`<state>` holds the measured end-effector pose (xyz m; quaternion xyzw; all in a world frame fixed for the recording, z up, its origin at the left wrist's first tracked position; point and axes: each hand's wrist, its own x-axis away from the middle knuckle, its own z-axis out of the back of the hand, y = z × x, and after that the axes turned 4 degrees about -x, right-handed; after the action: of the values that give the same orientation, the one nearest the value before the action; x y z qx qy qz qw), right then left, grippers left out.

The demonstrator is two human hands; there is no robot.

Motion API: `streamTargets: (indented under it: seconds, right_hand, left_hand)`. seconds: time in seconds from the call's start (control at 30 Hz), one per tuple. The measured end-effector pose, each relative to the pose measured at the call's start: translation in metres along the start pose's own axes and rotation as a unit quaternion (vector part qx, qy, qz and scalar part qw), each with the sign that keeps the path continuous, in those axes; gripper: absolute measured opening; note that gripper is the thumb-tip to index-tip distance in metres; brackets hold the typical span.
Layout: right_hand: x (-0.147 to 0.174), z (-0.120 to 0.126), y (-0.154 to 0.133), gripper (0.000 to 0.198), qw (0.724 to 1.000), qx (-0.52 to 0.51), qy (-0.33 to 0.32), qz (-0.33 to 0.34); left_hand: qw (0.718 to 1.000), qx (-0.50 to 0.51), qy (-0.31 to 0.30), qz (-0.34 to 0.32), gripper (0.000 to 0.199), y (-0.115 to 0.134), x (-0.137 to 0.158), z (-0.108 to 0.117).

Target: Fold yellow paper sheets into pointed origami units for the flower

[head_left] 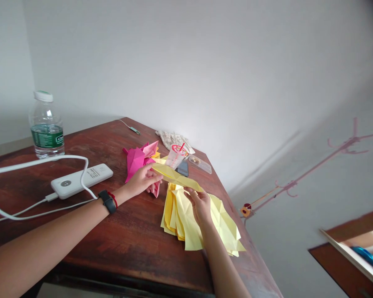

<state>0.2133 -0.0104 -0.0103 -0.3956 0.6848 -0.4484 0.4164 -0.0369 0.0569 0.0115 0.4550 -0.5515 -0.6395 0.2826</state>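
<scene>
And there you hold the folded paper point(177, 177) up over the desk point(133, 240): your left hand point(141, 181) pinches one end between its fingers point(153, 179), your right hand point(199, 205) pinches the other above the yellow sheets point(222, 219), pink paper point(134, 161) just beyond your left.

A red-brown table point(133, 240) spreads beneath the fingers point(193, 198). Beyond them rises a pale wall point(205, 74), cornering far to their left. Right of them, a pink rack point(293, 185) throws a soft shadow point(268, 160); farther right sits brown furniture point(344, 269), partly seen.
</scene>
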Motion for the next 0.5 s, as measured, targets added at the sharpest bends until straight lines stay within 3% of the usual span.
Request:
streamTargets:
  seconds: [0.1,0.5]
  right_hand:
    - [-0.0008,0.0018,-0.0014,0.020,1.000,-0.021,0.001,0.015]
    - [-0.0017,0.0037,-0.0017,0.021,0.998,-0.048,0.021,0.026]
  left_hand:
    - [0.999,-0.001,-0.039,0.006,0.041,0.0039,0.0008,-0.0003]
    - [1.000,0.004,-0.021,-0.002,0.031,-0.0016,0.0004,-0.0013]
